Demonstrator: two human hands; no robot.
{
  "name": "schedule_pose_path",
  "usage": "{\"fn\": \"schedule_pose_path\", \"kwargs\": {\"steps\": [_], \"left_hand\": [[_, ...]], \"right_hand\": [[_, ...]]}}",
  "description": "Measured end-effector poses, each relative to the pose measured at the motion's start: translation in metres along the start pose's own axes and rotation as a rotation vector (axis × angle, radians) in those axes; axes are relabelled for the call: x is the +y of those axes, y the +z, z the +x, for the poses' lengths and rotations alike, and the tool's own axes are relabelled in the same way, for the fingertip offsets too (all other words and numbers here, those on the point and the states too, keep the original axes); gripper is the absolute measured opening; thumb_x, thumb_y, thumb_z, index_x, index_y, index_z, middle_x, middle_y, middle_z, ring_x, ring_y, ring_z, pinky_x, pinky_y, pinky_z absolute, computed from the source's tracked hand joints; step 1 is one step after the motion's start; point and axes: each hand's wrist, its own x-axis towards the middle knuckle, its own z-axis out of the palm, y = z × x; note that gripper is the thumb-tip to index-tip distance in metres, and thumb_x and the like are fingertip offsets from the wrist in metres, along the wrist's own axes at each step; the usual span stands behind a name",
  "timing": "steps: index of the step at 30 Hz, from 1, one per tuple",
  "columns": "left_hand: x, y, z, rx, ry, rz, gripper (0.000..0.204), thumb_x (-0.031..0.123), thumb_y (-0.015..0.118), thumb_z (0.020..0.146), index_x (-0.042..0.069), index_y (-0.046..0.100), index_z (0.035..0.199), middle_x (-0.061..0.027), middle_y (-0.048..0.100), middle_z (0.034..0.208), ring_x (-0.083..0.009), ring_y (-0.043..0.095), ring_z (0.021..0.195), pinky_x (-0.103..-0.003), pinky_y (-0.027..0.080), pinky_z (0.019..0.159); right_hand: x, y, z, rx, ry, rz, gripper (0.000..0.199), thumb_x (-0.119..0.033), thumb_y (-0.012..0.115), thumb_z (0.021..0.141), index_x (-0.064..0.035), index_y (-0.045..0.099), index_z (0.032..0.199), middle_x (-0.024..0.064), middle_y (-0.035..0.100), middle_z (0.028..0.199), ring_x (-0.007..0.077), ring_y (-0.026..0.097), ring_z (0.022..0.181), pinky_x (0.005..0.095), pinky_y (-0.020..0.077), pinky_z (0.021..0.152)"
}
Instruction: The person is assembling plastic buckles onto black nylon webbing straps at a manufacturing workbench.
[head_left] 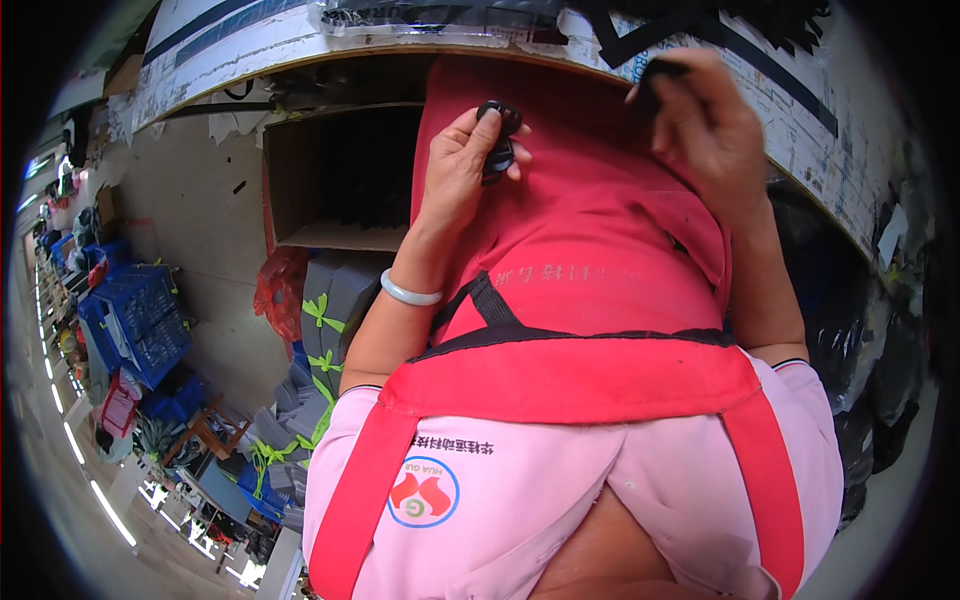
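In front of my red apron (600,290), my left hand (465,165) is closed on small glossy black plastic pieces (497,155), buckle-like in shape. They stick out between thumb and fingers, and the palm hides part of them. Farther right, by the table edge, my right hand (715,125) has its fingers curled round a dark black piece (655,85). Motion blurs this hand, so the piece's exact kind is unclear. Just beyond it, black straps (640,38) lie on the worn white tabletop (830,135). The two hands are apart.
A clear plastic bag (430,18) lies on the table. Below the table edge at left stands an open cardboard box (335,238) with dark contents. Grey bundles tied with green ribbon (325,310), a red plastic bag (280,290) and blue crates (140,320) are on the left.
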Motion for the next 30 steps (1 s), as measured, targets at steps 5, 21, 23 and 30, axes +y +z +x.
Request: {"fn": "schedule_pose_path", "kwargs": {"steps": [5, 21, 23, 30], "left_hand": [[0.001, 0.007, 0.001, 0.014, -0.162, -0.169, 0.029, 0.027, 0.057, 0.097, -0.001, 0.062, 0.102, -0.0117, 0.066, 0.079, -0.0146, 0.061, 0.057, -0.024, 0.051, 0.056], [-0.004, 0.014, 0.003, 0.046, -0.378, -0.578, 0.022, 0.022, 0.061, 0.095, 0.003, 0.058, 0.104, -0.0080, 0.058, 0.086, -0.0155, 0.057, 0.070, -0.022, 0.049, 0.053], [-0.006, 0.014, 0.001, 0.025, -0.418, -0.527, 0.021, 0.022, 0.060, 0.094, 0.003, 0.058, 0.103, -0.0080, 0.059, 0.086, -0.0164, 0.058, 0.068, -0.024, 0.048, 0.053], [-0.016, 0.008, -0.001, -0.044, -0.229, -0.237, 0.020, 0.020, 0.058, 0.095, 0.000, 0.061, 0.097, -0.0090, 0.063, 0.078, -0.0157, 0.059, 0.060, -0.025, 0.051, 0.053]], "right_hand": [[0.027, 0.041, -0.009, -0.235, 0.268, 0.128, 0.017, -0.010, 0.057, 0.095, -0.0041, 0.059, 0.111, -0.0009, 0.056, 0.071, 0.0033, 0.050, 0.053, 0.0196, 0.0406, 0.046], [0.042, 0.060, -0.001, -0.324, 0.469, 0.308, 0.018, -0.019, 0.062, 0.093, -0.0025, 0.068, 0.097, -0.0032, 0.057, 0.062, 0.0019, 0.045, 0.044, 0.0181, 0.0358, 0.041], [0.043, 0.057, 0.001, -0.359, 0.467, 0.305, 0.018, -0.019, 0.062, 0.093, -0.0026, 0.067, 0.099, -0.0028, 0.058, 0.064, 0.0023, 0.046, 0.046, 0.0182, 0.0368, 0.043], [0.045, 0.063, 0.000, -0.288, 0.368, 0.437, 0.026, -0.017, 0.064, 0.091, -0.0058, 0.061, 0.115, 0.0011, 0.062, 0.081, 0.0047, 0.054, 0.063, 0.0197, 0.0441, 0.056]]}}
